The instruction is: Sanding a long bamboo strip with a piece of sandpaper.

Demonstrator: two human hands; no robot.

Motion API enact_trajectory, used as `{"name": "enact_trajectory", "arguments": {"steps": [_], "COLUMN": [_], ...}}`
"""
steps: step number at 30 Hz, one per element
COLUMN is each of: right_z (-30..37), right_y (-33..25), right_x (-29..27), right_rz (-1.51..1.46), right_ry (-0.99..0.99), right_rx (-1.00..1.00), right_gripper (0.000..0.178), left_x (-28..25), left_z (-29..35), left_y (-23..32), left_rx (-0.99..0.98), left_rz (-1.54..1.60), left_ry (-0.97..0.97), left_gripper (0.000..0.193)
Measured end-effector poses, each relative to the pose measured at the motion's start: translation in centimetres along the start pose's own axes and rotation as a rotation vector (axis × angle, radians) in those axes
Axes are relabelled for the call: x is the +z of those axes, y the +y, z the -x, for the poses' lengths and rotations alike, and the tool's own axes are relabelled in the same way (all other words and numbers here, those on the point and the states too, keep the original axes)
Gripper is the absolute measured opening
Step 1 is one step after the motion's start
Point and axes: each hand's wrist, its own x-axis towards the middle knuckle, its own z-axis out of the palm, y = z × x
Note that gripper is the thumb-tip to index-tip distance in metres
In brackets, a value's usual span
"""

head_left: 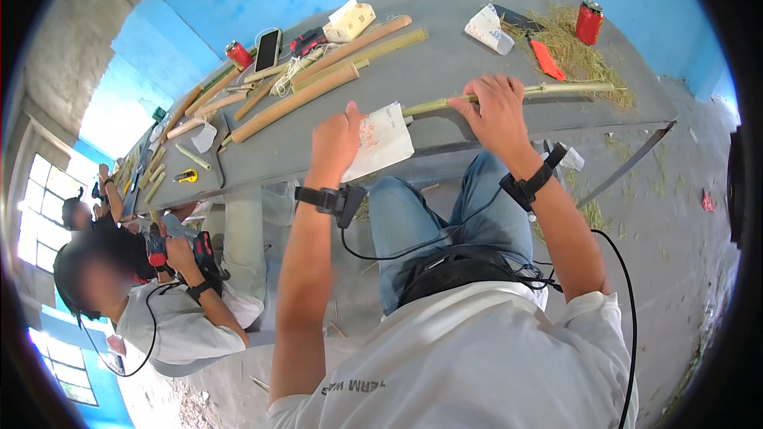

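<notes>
My left hand [335, 141] is closed on a white sheet of paper [383, 141] with red and dark markings, at the front edge of the grey table. Its fingertips are hidden from view. Fingers and thumb of my right hand [497, 110] close around a thin green bamboo stick [566, 88], which lies roughly along the table's edge. To the left, the stick runs up to the paper's upper right corner; whether it continues under the sheet cannot be seen. Its right end rests by a pile of green shavings [568, 36].
Bamboo poles [296, 103], a phone [269, 49], a red can [238, 55] and a yellow cutter [186, 176] lie on the table's left part. A red-orange-handled tool [547, 60] and another red can [589, 22] are far right. A co-worker holding a drill [156, 247] sits at left.
</notes>
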Motion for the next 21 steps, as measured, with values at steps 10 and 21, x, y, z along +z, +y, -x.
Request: {"name": "enact_trajectory", "arguments": {"steps": [10,21], "right_z": [0.3,-0.1], "right_y": [0.2,0.1], "right_x": [0.4,0.5], "right_rz": [-0.002,-0.008], "right_ry": [0.037,0.161], "right_rx": [-0.004,-0.067], "right_gripper": [0.03,0.029], "left_x": [0.8,-1.8], "left_z": [-0.1,-2.4], "left_y": [0.6,0.5], "left_rx": [-0.017,0.089], "left_rz": [-0.083,-0.017], "left_ry": [0.083,-0.182], "left_gripper": [0.066,0.064]}}
